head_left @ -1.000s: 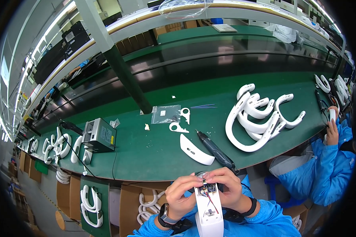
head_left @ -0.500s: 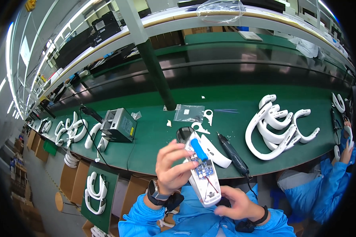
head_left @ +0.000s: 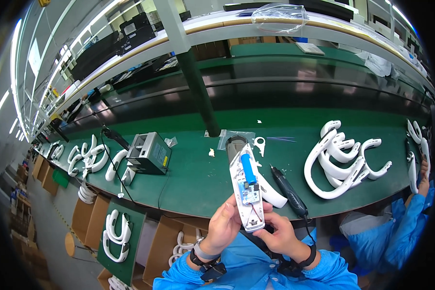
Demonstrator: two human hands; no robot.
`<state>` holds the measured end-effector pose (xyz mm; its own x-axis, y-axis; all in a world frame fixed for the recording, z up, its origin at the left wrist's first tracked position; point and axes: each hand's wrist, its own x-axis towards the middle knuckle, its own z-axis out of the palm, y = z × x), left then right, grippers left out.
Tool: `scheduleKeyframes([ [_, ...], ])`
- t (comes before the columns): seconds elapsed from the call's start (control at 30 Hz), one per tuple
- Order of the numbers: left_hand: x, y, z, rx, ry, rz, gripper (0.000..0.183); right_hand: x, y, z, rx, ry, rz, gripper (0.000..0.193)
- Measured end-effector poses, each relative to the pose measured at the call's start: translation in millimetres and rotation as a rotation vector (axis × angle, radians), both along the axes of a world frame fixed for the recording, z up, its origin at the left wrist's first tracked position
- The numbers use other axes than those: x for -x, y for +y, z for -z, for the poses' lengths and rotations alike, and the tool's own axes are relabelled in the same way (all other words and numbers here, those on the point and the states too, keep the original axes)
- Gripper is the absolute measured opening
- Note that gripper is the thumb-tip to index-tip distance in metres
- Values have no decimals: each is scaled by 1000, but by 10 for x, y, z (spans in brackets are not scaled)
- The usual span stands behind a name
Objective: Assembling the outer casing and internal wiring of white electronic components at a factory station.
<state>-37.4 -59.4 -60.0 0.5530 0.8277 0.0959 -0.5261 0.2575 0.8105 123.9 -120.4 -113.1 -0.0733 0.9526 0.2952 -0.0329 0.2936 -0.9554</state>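
Between my two hands is an opened white handheld device [head_left: 252, 212], tilted, with its dark rounded end [head_left: 236, 143] pointing away from me. Inside it show a blue cylindrical battery [head_left: 248, 168], a blue circuit board [head_left: 249, 194] and thin wires. My left hand [head_left: 223, 223] grips its left edge near the lower end. On the other edge, the fingers of my right hand [head_left: 280, 232] close round the lower right corner. A curved white shell piece [head_left: 272, 194] lies partly behind the device. Just right of that rests a black electric screwdriver [head_left: 290, 192] with a cable.
Several white curved housings [head_left: 333, 186] are piled on the right of the green bench [head_left: 203, 188]. A grey box-shaped machine [head_left: 150, 153] stands at left. Cardboard boxes [head_left: 90, 222] and a green board [head_left: 136, 237] sit below. At far right a co-worker's hand [head_left: 423, 183] holds a white part.
My left hand has moved from the battery and board area down to the device's lower left edge. My right hand now grips the lower right. The device stands more upright in view.
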Motion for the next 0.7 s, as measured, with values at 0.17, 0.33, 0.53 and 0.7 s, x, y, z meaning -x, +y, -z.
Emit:
scheduleKeyframes([
  [0.17, 209, 3, 246, 111, -141, -43, 86, -27, 81, -97, -180, -334, -45, 47],
  [0.33, 364, -1, 229, 113, -288, -59, 84, -319, 242, 125, -343, -816, 205, 53],
  [0.53, 301, 18, 235, 50, -212, -113, 83, -270, 490, 279, -164, -982, 352, 56],
  [0.7, 311, 76, 240, 116, -276, -59, 79, -353, 450, 290, -28, -899, 316, 59],
])
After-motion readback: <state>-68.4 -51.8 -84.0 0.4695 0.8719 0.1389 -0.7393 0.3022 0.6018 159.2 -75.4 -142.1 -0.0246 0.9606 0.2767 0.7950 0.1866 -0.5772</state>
